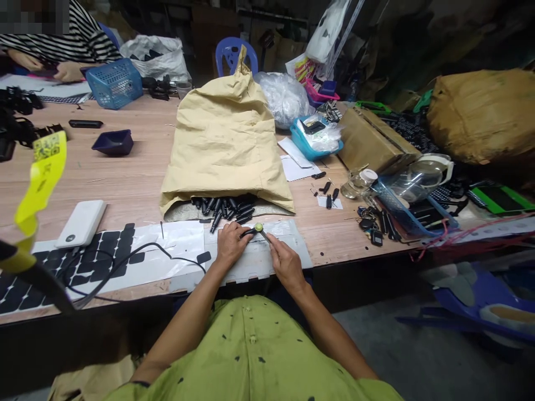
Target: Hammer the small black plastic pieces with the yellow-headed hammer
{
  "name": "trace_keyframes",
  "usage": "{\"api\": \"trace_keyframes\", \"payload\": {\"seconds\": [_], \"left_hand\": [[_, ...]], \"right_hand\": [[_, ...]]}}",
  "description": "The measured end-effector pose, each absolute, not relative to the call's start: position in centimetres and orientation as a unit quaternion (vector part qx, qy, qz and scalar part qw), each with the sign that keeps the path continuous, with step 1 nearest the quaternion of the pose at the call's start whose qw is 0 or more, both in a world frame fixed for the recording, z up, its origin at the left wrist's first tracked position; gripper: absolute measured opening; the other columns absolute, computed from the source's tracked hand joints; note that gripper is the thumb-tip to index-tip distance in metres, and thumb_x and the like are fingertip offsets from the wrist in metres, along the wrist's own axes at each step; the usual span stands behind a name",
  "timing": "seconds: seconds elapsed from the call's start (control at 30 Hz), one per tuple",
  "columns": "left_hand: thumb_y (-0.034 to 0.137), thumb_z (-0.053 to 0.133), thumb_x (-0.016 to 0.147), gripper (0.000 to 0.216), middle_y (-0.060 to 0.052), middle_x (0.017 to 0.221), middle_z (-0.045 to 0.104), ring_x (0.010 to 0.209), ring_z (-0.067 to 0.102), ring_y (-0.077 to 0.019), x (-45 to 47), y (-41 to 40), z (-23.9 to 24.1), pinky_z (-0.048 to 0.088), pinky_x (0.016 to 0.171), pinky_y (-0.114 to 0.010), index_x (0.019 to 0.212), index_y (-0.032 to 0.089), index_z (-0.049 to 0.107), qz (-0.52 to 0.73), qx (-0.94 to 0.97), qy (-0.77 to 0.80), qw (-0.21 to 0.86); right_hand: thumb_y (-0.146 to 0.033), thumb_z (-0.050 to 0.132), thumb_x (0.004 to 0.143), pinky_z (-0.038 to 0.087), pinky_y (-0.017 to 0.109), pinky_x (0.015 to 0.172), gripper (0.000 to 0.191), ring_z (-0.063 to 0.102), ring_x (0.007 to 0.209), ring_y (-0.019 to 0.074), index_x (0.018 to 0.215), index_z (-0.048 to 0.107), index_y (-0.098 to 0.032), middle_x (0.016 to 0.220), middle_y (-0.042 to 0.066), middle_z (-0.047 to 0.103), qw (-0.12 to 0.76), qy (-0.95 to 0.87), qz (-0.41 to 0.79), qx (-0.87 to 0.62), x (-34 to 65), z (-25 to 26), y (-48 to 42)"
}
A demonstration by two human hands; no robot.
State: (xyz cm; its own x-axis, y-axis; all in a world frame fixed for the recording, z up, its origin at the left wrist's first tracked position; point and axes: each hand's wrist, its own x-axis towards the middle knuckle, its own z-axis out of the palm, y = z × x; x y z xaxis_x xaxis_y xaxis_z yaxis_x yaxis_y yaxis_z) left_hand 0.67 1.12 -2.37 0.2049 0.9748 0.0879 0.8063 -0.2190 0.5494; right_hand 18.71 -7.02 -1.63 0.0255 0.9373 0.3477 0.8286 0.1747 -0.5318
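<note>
My left hand [230, 244] is closed, its thumb and fingertips pinching a small black stick-like piece [247, 231]. My right hand [287, 263] is closed round a thin dark rod [264, 236]. Where the two meet sits a small round yellow-green thing [259, 227]; its kind is too small to tell. Just beyond my left hand lies a heap of black pen-shaped pieces [221, 208], spilling from the mouth of a large cream sack [225, 145]. Both hands are above a whitish sheet [292, 245] at the table's front edge.
To the left are a white power bank [81, 224] with a black cable [146, 245], a dark purple tray [112, 143] and a blue basket [115, 83]. A co-worker's hands [69, 71] are at the far left. A blue bin [412, 209] and a cardboard box [374, 139] stand right.
</note>
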Motion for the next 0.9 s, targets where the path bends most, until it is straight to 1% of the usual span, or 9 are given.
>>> {"api": "trace_keyframes", "payload": {"seconds": [0.2, 0.33, 0.4, 0.5, 0.63, 0.7, 0.77, 0.83, 0.9], "left_hand": [[0.035, 0.067, 0.091, 0.022, -0.005, 0.101, 0.072, 0.101, 0.061, -0.0273, 0.7, 1.1, -2.2, 0.046, 0.089, -0.041, 0.11, 0.031, 0.077, 0.219, 0.75, 0.589, 0.207], [0.033, 0.07, 0.088, 0.031, -0.004, 0.098, 0.072, 0.101, 0.062, -0.0279, 0.7, 0.9, -1.8, 0.046, 0.089, -0.04, 0.118, 0.028, 0.07, 0.224, 0.733, 0.604, 0.216], [0.032, 0.07, 0.088, 0.03, -0.004, 0.097, 0.073, 0.1, 0.062, -0.0276, 0.8, 0.9, -1.7, 0.046, 0.089, -0.04, 0.117, 0.027, 0.069, 0.22, 0.734, 0.605, 0.219], [0.032, 0.07, 0.088, 0.021, -0.005, 0.102, 0.073, 0.102, 0.062, -0.0279, 0.8, 0.8, -1.6, 0.046, 0.091, -0.04, 0.109, 0.027, 0.072, 0.215, 0.745, 0.595, 0.211], [0.034, 0.067, 0.091, 0.015, -0.006, 0.102, 0.072, 0.102, 0.061, -0.0278, 0.7, 0.8, -1.9, 0.046, 0.091, -0.041, 0.102, 0.027, 0.075, 0.217, 0.752, 0.587, 0.206], [0.035, 0.063, 0.094, 0.017, -0.006, 0.102, 0.072, 0.102, 0.061, -0.0273, 0.6, 0.8, -2.0, 0.046, 0.091, -0.04, 0.103, 0.027, 0.075, 0.214, 0.753, 0.588, 0.206], [0.035, 0.058, 0.097, 0.02, -0.006, 0.103, 0.071, 0.102, 0.061, -0.0266, 0.5, 0.8, -2.0, 0.046, 0.091, -0.04, 0.104, 0.026, 0.075, 0.211, 0.754, 0.587, 0.205], [0.035, 0.051, 0.101, 0.025, -0.006, 0.103, 0.071, 0.101, 0.06, -0.0259, 0.5, 0.8, -1.9, 0.045, 0.09, -0.039, 0.102, 0.026, 0.074, 0.21, 0.755, 0.587, 0.205], [0.035, 0.044, 0.104, 0.032, -0.007, 0.1, 0.069, 0.099, 0.06, -0.0254, 0.3, 0.8, -2.0, 0.044, 0.089, -0.039, 0.097, 0.025, 0.073, 0.209, 0.751, 0.593, 0.204]], "right_hand": [[-0.021, 0.043, 0.101, 0.059, 0.029, 0.094, 0.044, 0.073, 0.107, 0.0179, 0.137, 0.066, -0.027, 0.119, 0.006, 0.077, 0.356, -0.705, 0.103, -0.604, 18.0, -1.4, -6.8], [-0.023, 0.042, 0.101, 0.059, 0.029, 0.092, 0.043, 0.073, 0.103, 0.0181, 0.135, 0.068, -0.028, 0.112, 0.005, 0.078, 0.322, -0.712, 0.111, -0.614, 17.6, -1.7, -6.7], [-0.023, 0.041, 0.101, 0.059, 0.029, 0.091, 0.043, 0.073, 0.103, 0.0185, 0.135, 0.068, -0.029, 0.112, 0.005, 0.078, 0.315, -0.707, 0.106, -0.624, 17.9, -1.7, -6.5], [-0.025, 0.041, 0.102, 0.057, 0.029, 0.086, 0.042, 0.071, 0.101, 0.0194, 0.134, 0.068, -0.029, 0.112, 0.005, 0.077, 0.319, -0.685, 0.059, -0.653, 19.2, -1.6, -5.8], [-0.024, 0.045, 0.101, 0.047, 0.03, 0.077, 0.036, 0.063, 0.086, 0.0218, 0.125, 0.072, -0.024, 0.093, 0.008, 0.073, 0.265, -0.649, -0.041, -0.712, 21.5, -2.0, -4.5], [-0.022, 0.048, 0.1, 0.043, 0.031, 0.075, 0.033, 0.058, 0.084, 0.0224, 0.12, 0.073, -0.023, 0.09, 0.009, 0.068, 0.233, -0.639, -0.073, -0.73, 22.1, -2.4, -4.1], [-0.018, 0.05, 0.098, 0.039, 0.031, 0.073, 0.03, 0.054, 0.086, 0.022, 0.117, 0.073, -0.022, 0.095, 0.009, 0.064, 0.217, -0.632, -0.093, -0.739, 22.4, -2.9, -3.9], [-0.015, 0.051, 0.097, 0.036, 0.031, 0.072, 0.029, 0.052, 0.086, 0.0213, 0.114, 0.073, -0.023, 0.097, 0.009, 0.062, 0.21, -0.629, -0.111, -0.74, 22.3, -3.3, -3.8], [-0.016, 0.052, 0.097, 0.034, 0.031, 0.072, 0.028, 0.05, 0.085, 0.0211, 0.114, 0.072, -0.023, 0.094, 0.008, 0.061, 0.202, -0.631, -0.128, -0.738, 22.1, -3.5, -3.9]]}}
